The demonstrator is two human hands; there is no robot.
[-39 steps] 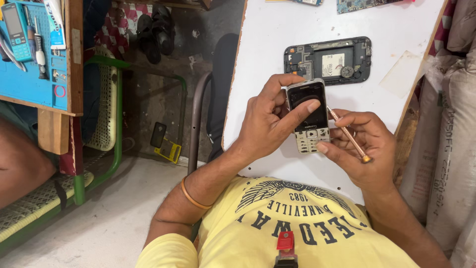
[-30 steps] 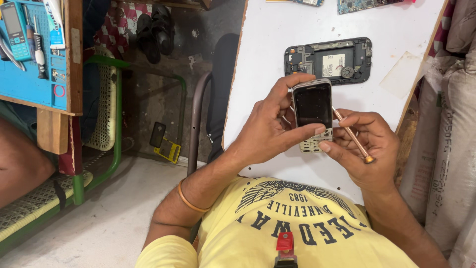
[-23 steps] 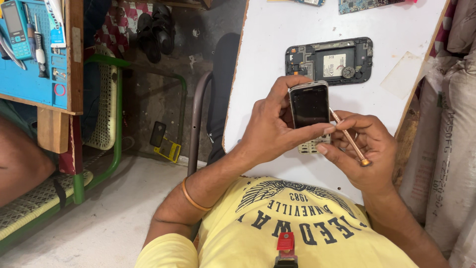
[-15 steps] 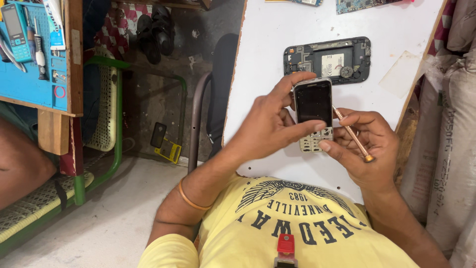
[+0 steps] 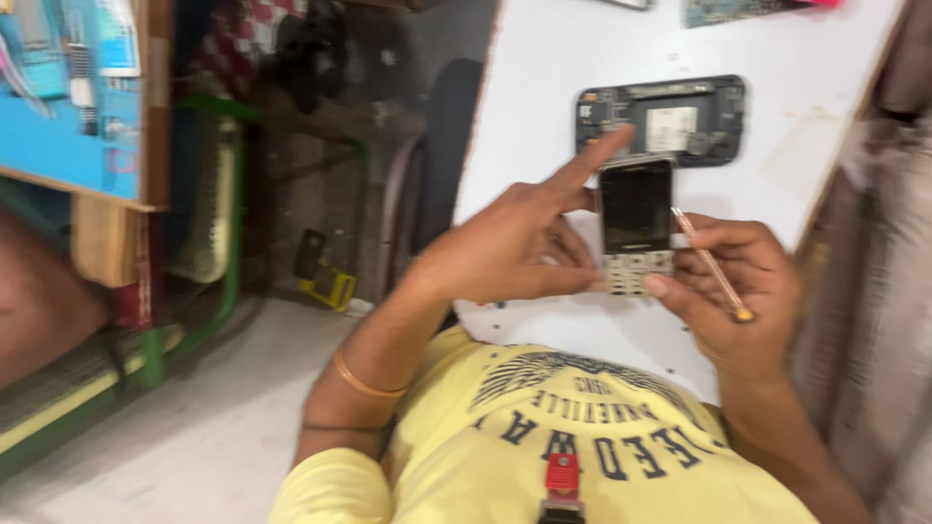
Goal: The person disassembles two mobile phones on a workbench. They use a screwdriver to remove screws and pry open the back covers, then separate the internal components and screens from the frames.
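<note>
While the left hand (image 5: 505, 243) and right hand (image 5: 743, 281) pinch the small phone (image 5: 636, 223), a thin stick (image 5: 709, 264) sits in the right grip; a loose grip could drop the phone onto the counter (image 5: 544, 87).

Yellow printed T-shirt (image 5: 582, 437), thin bangle (image 5: 364, 376) on left wrist.

A single head-worn camera looks steeply down past the wearer's yellow shirt (image 5: 544, 437) onto the white table (image 5: 544, 107). It sits close, with both hands filling the middle. The floor (image 5: 194, 437) falls at left, and the frame is slightly blurred.
</note>
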